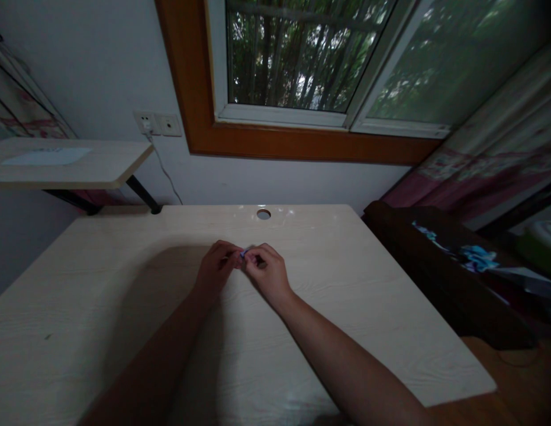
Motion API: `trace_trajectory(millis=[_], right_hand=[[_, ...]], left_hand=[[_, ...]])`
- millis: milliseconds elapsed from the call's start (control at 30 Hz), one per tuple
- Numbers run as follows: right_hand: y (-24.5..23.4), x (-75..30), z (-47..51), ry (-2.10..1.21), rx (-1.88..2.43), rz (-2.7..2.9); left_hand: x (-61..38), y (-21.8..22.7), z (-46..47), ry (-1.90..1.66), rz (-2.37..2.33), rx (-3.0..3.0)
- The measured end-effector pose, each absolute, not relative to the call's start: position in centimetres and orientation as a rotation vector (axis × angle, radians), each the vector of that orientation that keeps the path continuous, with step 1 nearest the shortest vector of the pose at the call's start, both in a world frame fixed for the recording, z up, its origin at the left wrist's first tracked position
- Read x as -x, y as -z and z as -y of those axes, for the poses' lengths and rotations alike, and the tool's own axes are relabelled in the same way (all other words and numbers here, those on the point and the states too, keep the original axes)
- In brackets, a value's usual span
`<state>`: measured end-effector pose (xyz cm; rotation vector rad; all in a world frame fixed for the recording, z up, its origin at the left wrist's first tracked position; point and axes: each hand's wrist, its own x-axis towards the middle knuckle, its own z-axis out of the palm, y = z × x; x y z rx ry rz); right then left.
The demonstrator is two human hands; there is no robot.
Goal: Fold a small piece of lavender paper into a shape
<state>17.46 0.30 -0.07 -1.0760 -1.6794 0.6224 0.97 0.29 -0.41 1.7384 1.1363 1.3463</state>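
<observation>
My left hand [218, 264] and my right hand [267, 271] meet over the middle of a pale wooden table [124, 296]. Both have their fingers curled and pinched together around a tiny blue-white object [244, 254], held between the fingertips just above the tabletop. The object is too small and too covered by fingers to name. Both forearms reach in from the bottom edge of the view.
A round cable hole [263, 213] sits near the table's far edge. A second small table [71, 163] with a white sheet stands at the left. Wall sockets [157, 124] with a cable, a window above, and a dark wooden bed frame [444, 278] at the right.
</observation>
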Motion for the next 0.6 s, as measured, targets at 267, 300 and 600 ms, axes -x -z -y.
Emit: trace_trajectory(millis=[267, 300, 600], right_hand=[[0.25, -17.46, -0.37, -0.601, 1.062, 1.666], [0.22, -17.45, -0.34, -0.599, 1.058, 1.665], [-0.09, -17.5, -0.12, -0.509, 1.082, 1.638]], left_hand=[[-0.91, 0.76, -0.45, -1.385, -1.105, -1.739], [-0.91, 0.79, -0.46, -1.39, -1.103, -1.734], [-1.01, 0.92, -0.35, -1.411, -1.08, -1.671]])
